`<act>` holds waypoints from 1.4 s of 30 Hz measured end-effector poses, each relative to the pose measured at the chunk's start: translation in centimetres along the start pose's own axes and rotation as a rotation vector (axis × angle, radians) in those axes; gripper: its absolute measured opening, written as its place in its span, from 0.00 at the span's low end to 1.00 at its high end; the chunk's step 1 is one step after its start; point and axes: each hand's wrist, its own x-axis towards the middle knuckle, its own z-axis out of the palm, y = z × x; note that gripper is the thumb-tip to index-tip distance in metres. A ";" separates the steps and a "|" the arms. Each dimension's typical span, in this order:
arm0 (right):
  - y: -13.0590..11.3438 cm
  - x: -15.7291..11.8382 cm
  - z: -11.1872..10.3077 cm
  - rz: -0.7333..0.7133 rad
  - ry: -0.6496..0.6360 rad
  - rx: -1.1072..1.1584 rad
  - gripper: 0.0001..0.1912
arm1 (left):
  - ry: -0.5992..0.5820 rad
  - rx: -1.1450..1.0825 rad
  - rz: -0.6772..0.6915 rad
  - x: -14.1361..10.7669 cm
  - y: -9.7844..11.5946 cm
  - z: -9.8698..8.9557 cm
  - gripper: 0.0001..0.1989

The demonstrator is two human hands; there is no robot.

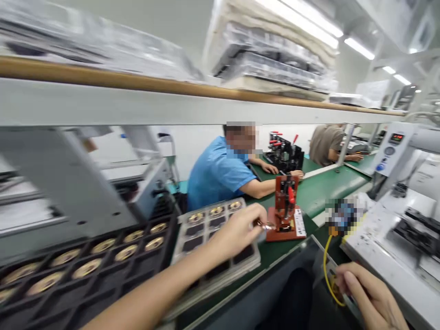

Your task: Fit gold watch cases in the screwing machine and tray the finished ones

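Note:
My left hand (244,225) pinches a small shiny copper-toned metal part (266,225), just left of a red clamp fixture (284,211) with a red-handled lever. Beneath that forearm lies a clear-rimmed tray (256,261) with dark compartments, some holding gold round parts (216,211). A black compartment tray (113,293) at the left carries several more gold rings (86,268). Low at the right, my right hand (373,295) is closed, thumb against curled fingers, close to a yellow cable (326,270). Whatever those fingers hold is blurred.
A white machine (378,243) with a control box (393,146) stands on the right. Across the green bench (330,185), a co-worker in a blue shirt (220,169) sits by black fixtures (283,151). Another person sits farther back. A loaded shelf (172,103) spans overhead.

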 end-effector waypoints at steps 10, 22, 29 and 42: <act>-3.1 0.0 -3.8 -0.003 0.178 0.148 0.21 | 0.072 -0.235 1.061 7.2 15.3 10.5 0.09; 0.1 -7.7 -12.3 0.254 0.574 -0.044 0.21 | -0.175 -0.430 1.158 11.2 24.7 19.2 0.20; 0.5 -12.5 -18.5 0.287 0.855 -0.284 0.19 | -0.430 -0.164 0.956 20.1 36.2 26.1 0.17; -0.6 -20.1 -24.1 0.374 0.964 -0.314 0.23 | -0.872 0.208 0.839 28.0 44.6 34.2 0.17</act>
